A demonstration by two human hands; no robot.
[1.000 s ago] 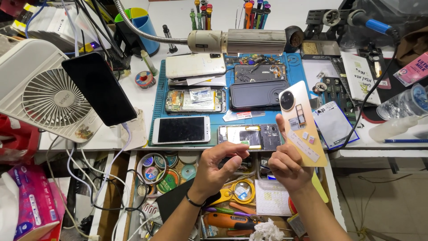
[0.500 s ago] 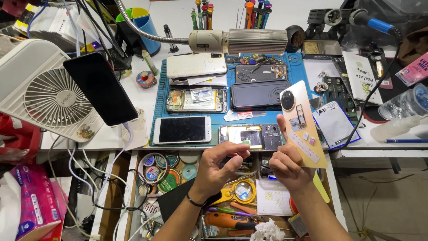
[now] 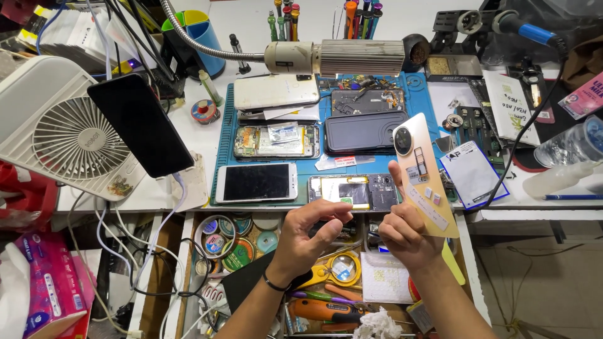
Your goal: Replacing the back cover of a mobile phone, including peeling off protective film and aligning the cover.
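My right hand (image 3: 405,233) holds up a beige phone back cover (image 3: 422,172), inner side toward me, with a round camera ring near its top. My left hand (image 3: 311,233) hovers just to the left over the open drawer, thumb and fingers pinched together; whether something tiny sits between them I cannot tell. Right behind both hands an opened phone (image 3: 358,191) with bare internals lies on the blue work mat (image 3: 223,150). A white phone (image 3: 256,182) lies screen up to its left.
More phones and parts cover the mat: a white back (image 3: 276,91), an opened body (image 3: 276,140), a dark case (image 3: 365,132). A gooseneck lamp (image 3: 342,58) hangs above. A white fan (image 3: 59,135) and propped black phone (image 3: 139,124) stand left. The drawer (image 3: 239,242) holds tape rolls and tools.
Both hands stay almost in place. The left fingers have shifted slightly while pinched near the cover's lower edge.
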